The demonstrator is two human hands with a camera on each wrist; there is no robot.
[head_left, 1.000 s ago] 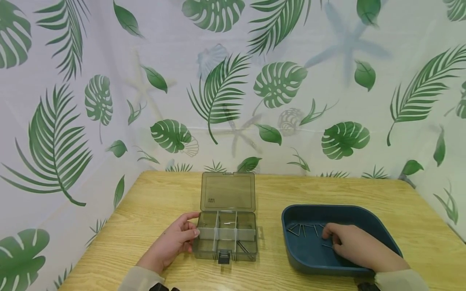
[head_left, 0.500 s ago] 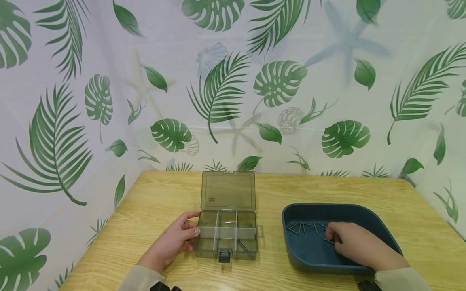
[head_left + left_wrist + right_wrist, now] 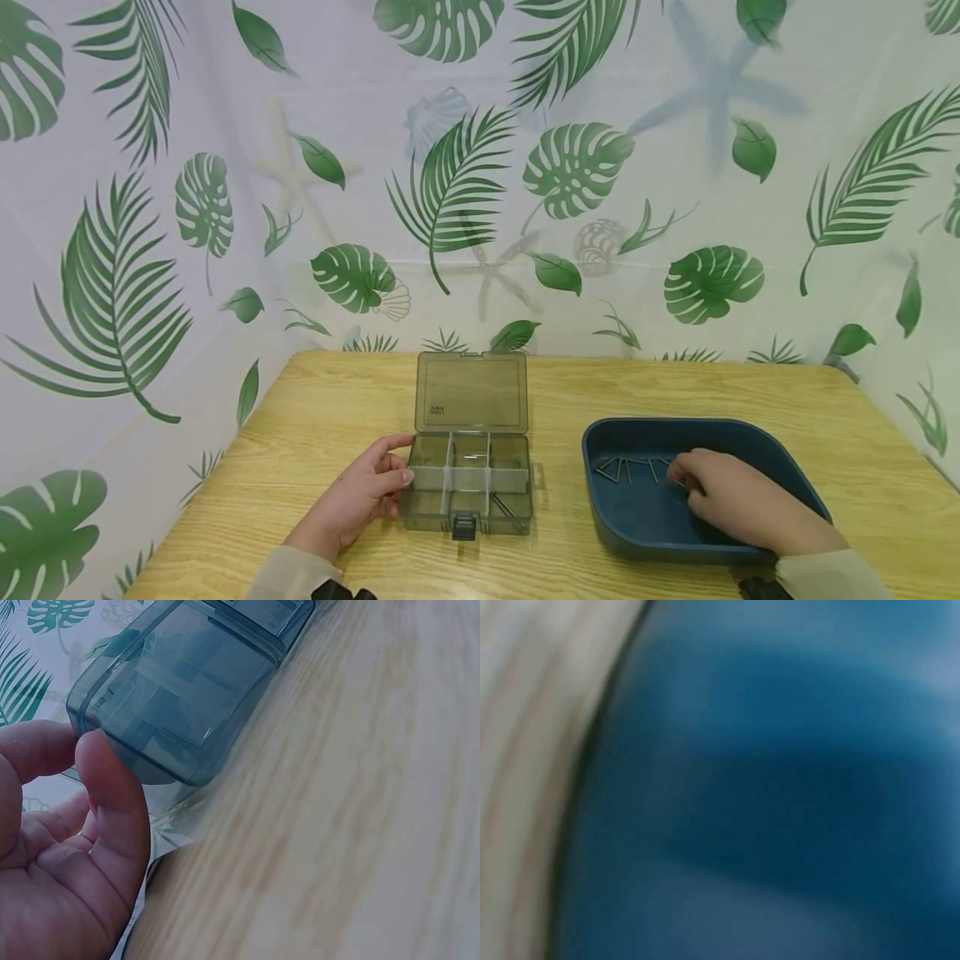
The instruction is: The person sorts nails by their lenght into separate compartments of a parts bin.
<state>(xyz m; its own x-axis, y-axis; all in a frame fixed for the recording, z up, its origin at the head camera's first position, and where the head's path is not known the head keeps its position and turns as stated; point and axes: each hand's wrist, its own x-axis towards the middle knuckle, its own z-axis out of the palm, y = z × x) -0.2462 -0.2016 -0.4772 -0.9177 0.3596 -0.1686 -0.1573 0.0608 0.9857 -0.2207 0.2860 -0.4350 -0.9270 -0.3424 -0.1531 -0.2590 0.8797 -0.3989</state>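
Observation:
In the head view my left hand (image 3: 367, 487) grips the left side of a smoky clear compartment box (image 3: 465, 521) whose lid (image 3: 471, 392) stands open at the back. The left wrist view has thumb and forefinger pinching the edge of the box (image 3: 180, 697). Two dark nails (image 3: 506, 510) lie in its front right compartment; a small bright piece (image 3: 470, 457) sits in the back middle one. Over the blue tray (image 3: 637, 525) my right hand (image 3: 731, 496) bends its fingers down and pinches a thin nail, mostly hidden. Several loose nails (image 3: 627, 471) lie at the tray's left.
A wooden table (image 3: 337, 392) carries the box and, to its right, the tray. Leaf-patterned cloth (image 3: 480, 208) hangs behind and at the sides. The right wrist view is a close blur of the blue tray wall (image 3: 780, 787) and wood grain.
The nail seen by the right fingertips is no longer visible on the tray floor. My right hand has shifted slightly up and left. The left hand and box stay in place.

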